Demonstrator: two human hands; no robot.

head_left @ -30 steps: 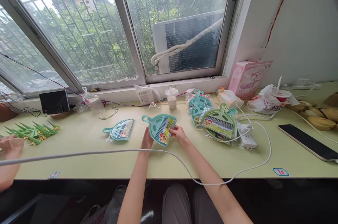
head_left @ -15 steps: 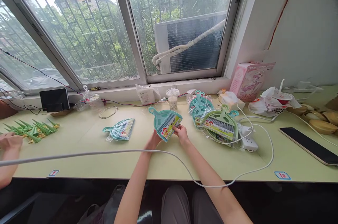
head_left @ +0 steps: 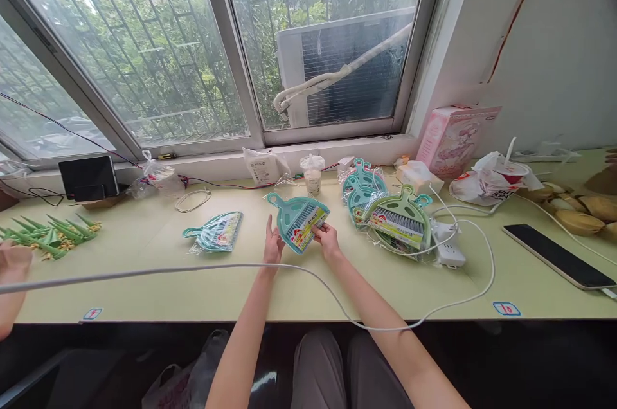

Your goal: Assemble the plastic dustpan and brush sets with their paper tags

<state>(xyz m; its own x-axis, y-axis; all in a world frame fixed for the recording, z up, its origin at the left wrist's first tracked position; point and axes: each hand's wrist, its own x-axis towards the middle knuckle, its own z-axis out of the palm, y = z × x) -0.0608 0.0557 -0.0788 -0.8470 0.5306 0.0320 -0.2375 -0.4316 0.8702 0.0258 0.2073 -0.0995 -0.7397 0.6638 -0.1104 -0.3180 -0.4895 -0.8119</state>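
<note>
Pinching the dustpan set (head_left: 299, 224) by its lower-right edge mid-frame, the right hand (head_left: 329, 242) is pointing its long axis upper left, the left hand (head_left: 273, 247) lying spread beside its left edge.

Cup (head_left: 313, 179) behind held dustpan (head_left: 295, 219)

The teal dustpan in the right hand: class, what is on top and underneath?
On the teal dustpan lies a grey-bristled brush with a yellow label. The right hand holds the right edge. The underside faces away, so whatever touches it there cannot be seen.
</note>
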